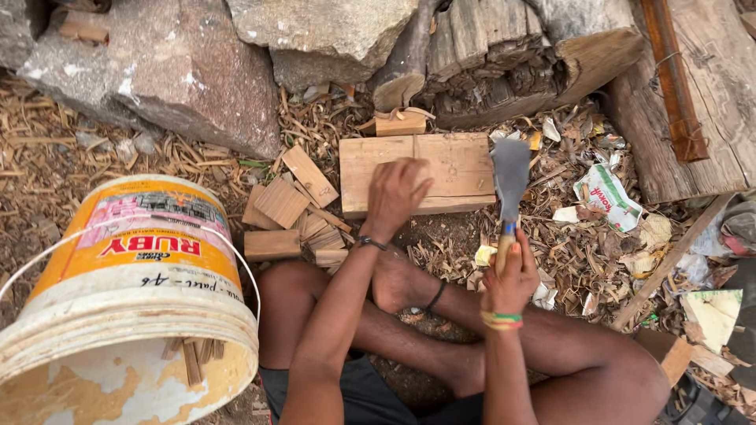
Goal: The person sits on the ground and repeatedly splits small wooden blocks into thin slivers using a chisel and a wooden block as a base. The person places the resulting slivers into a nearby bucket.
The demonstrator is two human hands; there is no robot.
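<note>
— Wood is everywhere here; what lies nearest?

— Nearest on the left, a yellow and white plastic bucket tipped on its side, thin wooden strips showing inside its mouth. Right of it, the person sits cross-legged on the chip-strewn ground.

— And the hands?

— The right hand has its grip clamped on the wooden handle of a hatchet, blade pointing away and standing upright just off the right end of the wooden block. The left hand rests on the near edge of that block, fingers curled down; whether they pinch anything I cannot tell.

— So where is the block relative to each grip?

— Under the left hand, and just left of the hatchet blade, farther out than the right hand's grip.

— What else?

— Left of the block, a heap of small cut wood pieces. Beyond, large rocks and a weathered log; far right, a plank and a crumpled wrapper.
</note>
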